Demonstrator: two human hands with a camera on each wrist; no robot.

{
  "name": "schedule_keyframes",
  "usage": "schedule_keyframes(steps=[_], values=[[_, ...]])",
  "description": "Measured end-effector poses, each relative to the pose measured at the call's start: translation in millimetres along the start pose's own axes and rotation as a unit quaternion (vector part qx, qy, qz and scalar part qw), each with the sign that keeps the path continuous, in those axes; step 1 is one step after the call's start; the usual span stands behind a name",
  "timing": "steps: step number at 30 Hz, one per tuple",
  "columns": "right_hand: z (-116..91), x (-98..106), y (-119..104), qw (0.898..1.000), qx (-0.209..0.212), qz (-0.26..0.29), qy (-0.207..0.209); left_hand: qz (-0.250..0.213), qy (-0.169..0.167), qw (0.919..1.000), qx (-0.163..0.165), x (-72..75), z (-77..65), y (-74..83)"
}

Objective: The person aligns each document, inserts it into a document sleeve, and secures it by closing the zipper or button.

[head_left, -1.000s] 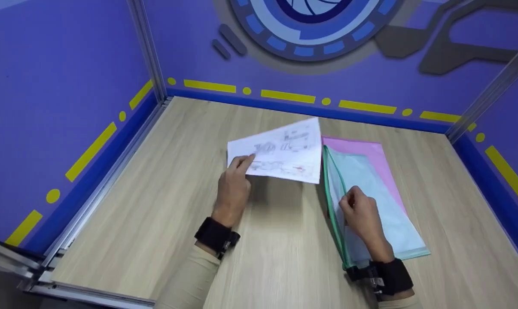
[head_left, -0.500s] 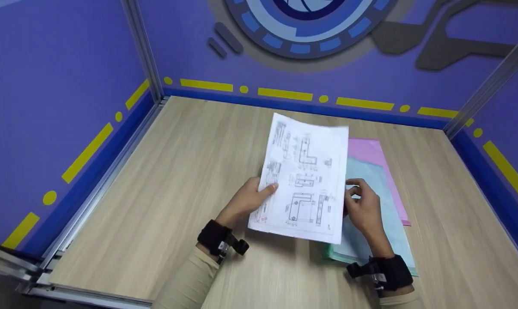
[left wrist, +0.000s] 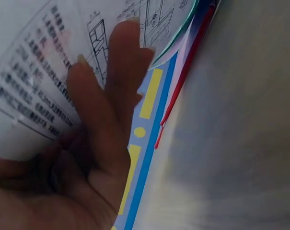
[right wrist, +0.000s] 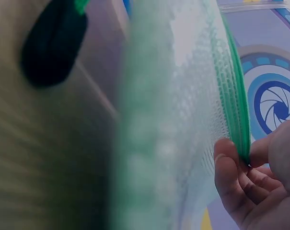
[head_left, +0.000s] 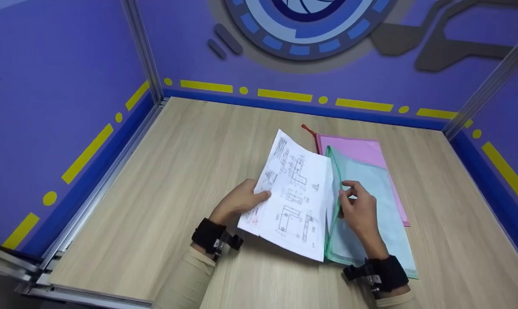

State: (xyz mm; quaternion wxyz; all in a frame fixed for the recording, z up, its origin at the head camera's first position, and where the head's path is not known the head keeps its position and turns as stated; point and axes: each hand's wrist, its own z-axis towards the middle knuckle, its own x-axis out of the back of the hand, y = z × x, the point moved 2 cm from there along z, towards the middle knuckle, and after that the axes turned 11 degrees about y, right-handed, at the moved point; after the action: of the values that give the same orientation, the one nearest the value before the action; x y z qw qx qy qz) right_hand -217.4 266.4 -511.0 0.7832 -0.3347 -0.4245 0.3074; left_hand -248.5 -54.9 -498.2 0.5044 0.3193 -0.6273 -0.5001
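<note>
My left hand (head_left: 239, 197) grips the left edge of white printed paper (head_left: 289, 201), thumb on top and fingers beneath. Technical drawings cover its face. The paper tilts over the table, its right edge right at the mouth of a green-edged zip document pouch (head_left: 366, 206). At that mouth my right hand (head_left: 360, 210) pinches the upper edge between thumb and fingers, lifting it. In the right wrist view, the fingertips hold the green zipper edge (right wrist: 238, 96) of the mesh pouch. The left wrist view shows several fingers (left wrist: 123, 62) spread against the paper's underside.
A pink zip pouch (head_left: 353, 148) lies partly under the green one, its red pull cord (head_left: 309, 130) trailing onto the wooden table (head_left: 177, 171). A dark zipper pull (right wrist: 53, 43) hangs from the green pouch. Purple wall panels (head_left: 70, 86) and metal posts surround the table.
My left hand has turned the paper lengthwise beside the pouch, then lowered it slightly leftward, its right edge now at the mouth. The right hand stays at the pouch's edge.
</note>
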Motion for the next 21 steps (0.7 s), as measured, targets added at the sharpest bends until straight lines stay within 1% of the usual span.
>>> schedule_keyframes(steps=[4,7,9,11,13,16,19,20,21], values=[[-4,-5,-4,0.999,0.041,-0.015,-0.024,-0.019,-0.005,0.9998,0.010,-5.5,-0.1,-0.3],[-5,-8,-8,0.997,0.060,-0.019,-0.049,-0.037,0.012,0.9991,0.019,-9.3,-0.6,0.2],[-6,-8,-10,0.996,0.062,-0.015,-0.064,-0.045,0.029,0.9983,0.021,-11.6,-0.9,0.8],[-7,-8,-11,0.995,0.055,-0.011,-0.080,-0.051,0.040,0.9976,0.024,-14.9,-1.3,0.6],[-7,-8,-12,0.994,0.043,-0.001,-0.101,-0.048,0.045,0.9976,0.024,-19.3,-1.4,0.2],[-7,-7,-14,0.991,0.016,0.032,-0.128,-0.036,0.057,0.9975,0.021,-26.2,-1.0,-0.7],[-7,-5,-16,0.988,-0.012,0.080,-0.134,-0.035,0.068,0.9969,0.018,-31.3,-1.0,-0.8],[-7,-5,-16,0.987,-0.020,0.093,-0.130,-0.037,0.064,0.9971,0.018,-33.0,-1.2,-1.1],[-7,-5,-16,0.987,-0.025,0.101,-0.126,-0.038,0.052,0.9978,0.019,-34.7,-1.5,-1.3]])
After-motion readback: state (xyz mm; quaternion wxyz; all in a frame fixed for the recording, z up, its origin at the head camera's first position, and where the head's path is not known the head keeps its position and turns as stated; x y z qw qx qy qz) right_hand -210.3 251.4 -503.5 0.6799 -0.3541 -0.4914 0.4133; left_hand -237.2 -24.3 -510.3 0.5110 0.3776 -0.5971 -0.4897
